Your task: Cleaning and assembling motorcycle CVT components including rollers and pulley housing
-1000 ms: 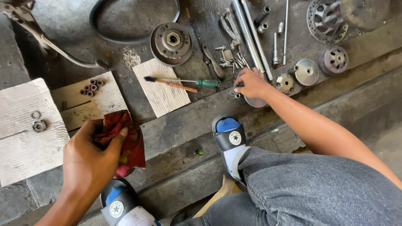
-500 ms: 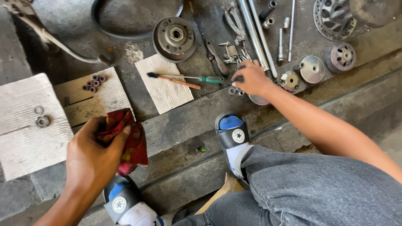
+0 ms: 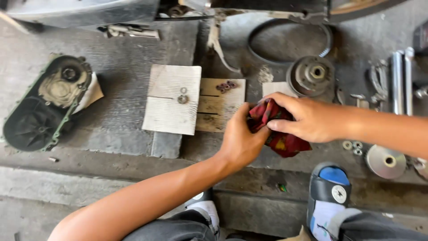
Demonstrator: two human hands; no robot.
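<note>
Both hands close on a crumpled red patterned rag (image 3: 278, 129), the left hand (image 3: 240, 143) pinching its near edge between thumb and fingers while the right hand (image 3: 307, 118) wraps over the top, fingers curled into the cloth; the rag sits bunched between them above a concrete floor (image 3: 125, 89), just beside a wooden board (image 3: 218, 111). A cluster of small dark rollers (image 3: 226, 85) lies on that board, and 2 metal washers (image 3: 183, 95) rest on a corrugated cardboard sheet (image 3: 171, 100) touching the board's left side. Well to the left sits a dark engine cover (image 3: 44, 105) with a greenish gasket rim. Behind the hands are a round clutch assembly (image 3: 310, 76) and a black drive belt (image 3: 290, 42) looped on the floor; long steel rods (image 3: 401, 80) lie at far right. Near the right forearm are small washers (image 3: 352, 145) and a shiny pulley disc (image 3: 385, 161). A blue and grey sandal (image 3: 330, 185) shows below
</note>
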